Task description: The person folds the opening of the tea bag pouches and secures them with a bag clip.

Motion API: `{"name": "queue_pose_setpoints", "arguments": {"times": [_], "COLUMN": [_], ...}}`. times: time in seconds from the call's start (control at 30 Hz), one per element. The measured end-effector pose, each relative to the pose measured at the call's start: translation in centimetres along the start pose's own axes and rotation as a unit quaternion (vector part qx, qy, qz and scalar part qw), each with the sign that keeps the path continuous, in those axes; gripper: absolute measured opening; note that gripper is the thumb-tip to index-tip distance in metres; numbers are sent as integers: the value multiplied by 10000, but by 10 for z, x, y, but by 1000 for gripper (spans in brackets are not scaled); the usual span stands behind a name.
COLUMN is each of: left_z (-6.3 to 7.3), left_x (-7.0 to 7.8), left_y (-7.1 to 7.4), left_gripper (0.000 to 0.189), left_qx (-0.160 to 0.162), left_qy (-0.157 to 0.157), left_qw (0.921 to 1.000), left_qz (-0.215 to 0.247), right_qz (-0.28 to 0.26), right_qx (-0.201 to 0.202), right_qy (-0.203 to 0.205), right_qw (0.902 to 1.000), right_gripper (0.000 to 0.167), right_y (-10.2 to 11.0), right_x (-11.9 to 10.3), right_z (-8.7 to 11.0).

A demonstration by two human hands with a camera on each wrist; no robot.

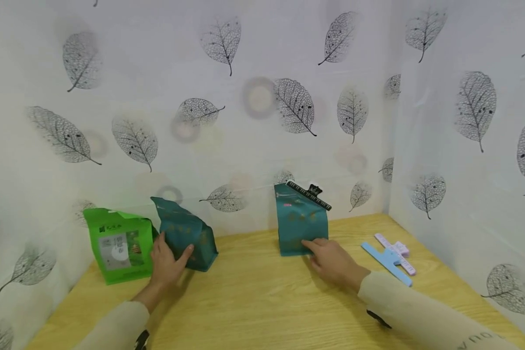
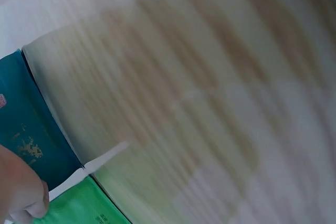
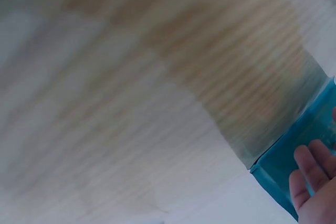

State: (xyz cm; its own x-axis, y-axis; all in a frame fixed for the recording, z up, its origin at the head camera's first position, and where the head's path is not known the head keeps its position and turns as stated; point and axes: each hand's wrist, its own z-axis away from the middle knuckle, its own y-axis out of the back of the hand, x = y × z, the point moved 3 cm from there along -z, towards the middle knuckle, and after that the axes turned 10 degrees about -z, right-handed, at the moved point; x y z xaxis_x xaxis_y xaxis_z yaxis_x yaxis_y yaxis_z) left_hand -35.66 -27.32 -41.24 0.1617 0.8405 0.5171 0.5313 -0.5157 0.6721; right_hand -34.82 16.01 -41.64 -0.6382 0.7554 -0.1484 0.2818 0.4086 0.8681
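Observation:
A teal bag [image 1: 185,236] leans on the table at the left; my left hand [image 1: 168,262] holds it low down, thumb on its front and fingers at its left edge. In the left wrist view, curled fingers [image 2: 31,205] show in the bottom corner, between that bag and a green bag [image 1: 120,248]. A second teal bag [image 1: 302,223] stands upright, a black clip with piano-key markings [image 1: 308,195] slanting across its top. My right hand [image 1: 334,262] touches its lower front with the index finger; several fingers [image 3: 312,169] lie against it in the right wrist view.
A light blue clip [image 1: 387,262] and a lilac clip [image 1: 400,250] lie overlapping on the table's right side. Leaf-patterned white sheeting [image 1: 253,146] stands behind and along both sides of the wooden table [image 1: 253,301].

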Motion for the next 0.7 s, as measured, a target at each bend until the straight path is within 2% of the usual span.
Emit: {"name": "queue_pose_setpoints", "arguments": {"times": [0.13,0.23,0.47,0.6,0.7], "left_z": [-1,-2,-1,-1,0], "left_x": [5,11,16,17,16], "left_y": [-1,2,2,3,1], "left_gripper": [97,86,43,38,31], "left_qx": [84,-298,-425,-342,-405], "left_qy": [127,278,308,205,92], "left_qw": [9998,9991,9986,9991,9991], "left_qz": [-118,-124,99,133,-49], "right_qz": [16,-41,-162,-339,-492], "right_qx": [-283,-455,-811,-854,-917], "right_qy": [-485,-786,-1251,-1252,-1032], "right_qw": [9984,9959,9887,9879,9892], "right_gripper": [48,51,57,54,51], "right_y": [-3,-3,-2,-6,-9], "right_x": [3,5,5,3,1], "right_z": [-3,-5,-9,-14,-15]}}
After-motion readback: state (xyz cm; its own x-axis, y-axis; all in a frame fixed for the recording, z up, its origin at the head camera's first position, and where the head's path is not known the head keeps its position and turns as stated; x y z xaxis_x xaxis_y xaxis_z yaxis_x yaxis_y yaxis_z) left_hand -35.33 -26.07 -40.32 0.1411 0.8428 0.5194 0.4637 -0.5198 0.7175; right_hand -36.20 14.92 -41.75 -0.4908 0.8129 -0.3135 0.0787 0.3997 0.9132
